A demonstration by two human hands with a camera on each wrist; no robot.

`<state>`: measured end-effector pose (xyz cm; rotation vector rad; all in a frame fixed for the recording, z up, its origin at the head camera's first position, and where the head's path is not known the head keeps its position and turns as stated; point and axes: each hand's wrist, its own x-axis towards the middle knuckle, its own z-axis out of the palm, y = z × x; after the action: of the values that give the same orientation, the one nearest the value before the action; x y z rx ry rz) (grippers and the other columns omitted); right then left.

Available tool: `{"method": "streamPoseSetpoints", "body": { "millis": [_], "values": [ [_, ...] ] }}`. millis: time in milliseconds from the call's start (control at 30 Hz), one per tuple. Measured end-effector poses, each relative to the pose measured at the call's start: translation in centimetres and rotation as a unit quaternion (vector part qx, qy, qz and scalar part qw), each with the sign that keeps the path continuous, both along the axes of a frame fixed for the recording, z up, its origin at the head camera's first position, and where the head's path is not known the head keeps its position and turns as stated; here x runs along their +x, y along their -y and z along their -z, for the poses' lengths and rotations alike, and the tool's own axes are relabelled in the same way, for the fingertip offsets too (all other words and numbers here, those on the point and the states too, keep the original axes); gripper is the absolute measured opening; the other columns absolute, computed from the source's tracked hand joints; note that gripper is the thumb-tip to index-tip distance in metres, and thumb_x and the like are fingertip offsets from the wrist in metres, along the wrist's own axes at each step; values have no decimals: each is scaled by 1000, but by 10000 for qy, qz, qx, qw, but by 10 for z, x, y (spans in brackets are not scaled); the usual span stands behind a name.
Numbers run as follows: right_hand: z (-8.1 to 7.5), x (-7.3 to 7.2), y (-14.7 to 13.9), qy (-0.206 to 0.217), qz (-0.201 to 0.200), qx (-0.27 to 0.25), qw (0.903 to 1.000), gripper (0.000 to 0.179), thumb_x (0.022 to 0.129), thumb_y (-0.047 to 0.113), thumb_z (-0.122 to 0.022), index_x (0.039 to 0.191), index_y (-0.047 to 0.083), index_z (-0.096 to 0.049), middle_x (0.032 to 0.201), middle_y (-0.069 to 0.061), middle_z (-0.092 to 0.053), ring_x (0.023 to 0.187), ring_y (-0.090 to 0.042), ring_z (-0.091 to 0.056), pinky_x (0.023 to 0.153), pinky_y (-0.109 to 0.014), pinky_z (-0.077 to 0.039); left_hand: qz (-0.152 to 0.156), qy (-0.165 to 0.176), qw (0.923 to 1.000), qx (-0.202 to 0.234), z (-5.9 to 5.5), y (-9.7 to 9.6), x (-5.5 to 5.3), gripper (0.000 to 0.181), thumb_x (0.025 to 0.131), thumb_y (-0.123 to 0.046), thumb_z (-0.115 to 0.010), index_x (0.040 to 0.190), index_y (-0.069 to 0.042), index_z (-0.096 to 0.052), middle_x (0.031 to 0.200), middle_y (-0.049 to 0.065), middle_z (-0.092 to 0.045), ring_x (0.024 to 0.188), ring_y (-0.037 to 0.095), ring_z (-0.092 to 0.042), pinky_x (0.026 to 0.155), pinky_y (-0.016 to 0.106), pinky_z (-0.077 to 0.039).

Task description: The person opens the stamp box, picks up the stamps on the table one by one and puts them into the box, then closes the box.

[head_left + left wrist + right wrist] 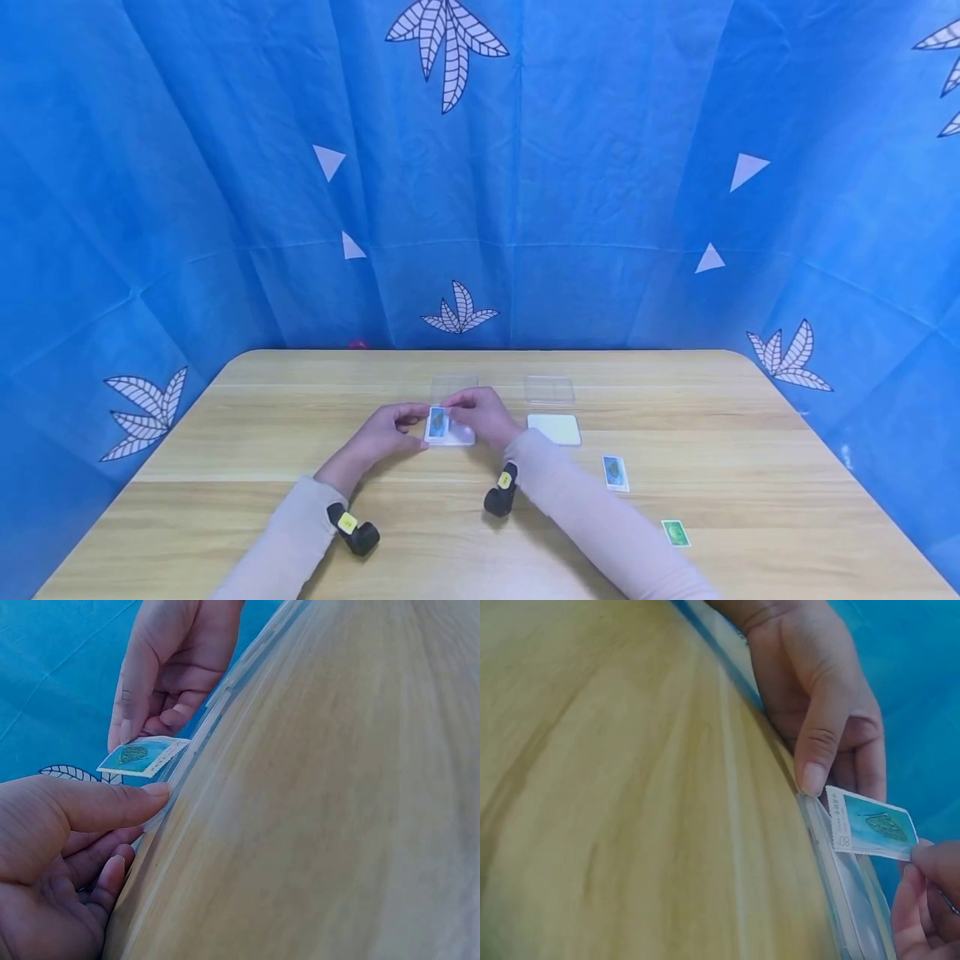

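A blue postage stamp (438,423) with a white perforated border and a green shape printed on it is pinched at one edge by my right hand (486,419). In the right wrist view the stamp (874,827) tilts above a shallow clear plastic case (847,892) with a pale inside. My left hand (386,433) steadies that case at its left side, the thumb (154,790) on the rim and the other fingers curled beside it. The left thumbtip is close to the stamp's near edge.
A clear lid (453,384) lies behind the case. To the right are a second clear lid (549,390) and a white-filled case (555,429). Nearer, on the wooden table (420,533), lie another blue stamp (615,472) and a green stamp (676,533). Blue curtain (600,167) surrounds the table.
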<state>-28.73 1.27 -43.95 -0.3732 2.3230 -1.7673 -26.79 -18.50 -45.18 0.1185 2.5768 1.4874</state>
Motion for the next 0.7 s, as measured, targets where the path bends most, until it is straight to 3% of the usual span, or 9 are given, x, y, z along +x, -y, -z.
{"method": "streamPoseSetpoints", "body": {
  "millis": [367, 700],
  "values": [
    [4, -1, 6, -617, 313, 530, 9962, 11, 84, 2, -65, 92, 5, -73, 93, -5, -71, 86, -15, -59, 81, -30, -48, 50, 16, 10000, 7, 0, 1, 0, 56, 70, -7, -79, 122, -13, -62, 124, 5, -61, 115, 25, -53, 98, 41, -44],
    [5, -3, 4, -956, 262, 625, 9931, 14, 82, 0, -65, 94, 2, -72, 93, -10, -71, 82, -16, -63, 75, -25, -51, 57, 8, 10000, -23, 0, 0, -1, 57, 69, -5, -79, 122, -14, -62, 124, 4, -61, 114, 24, -54, 98, 41, -44]
  ]
}}
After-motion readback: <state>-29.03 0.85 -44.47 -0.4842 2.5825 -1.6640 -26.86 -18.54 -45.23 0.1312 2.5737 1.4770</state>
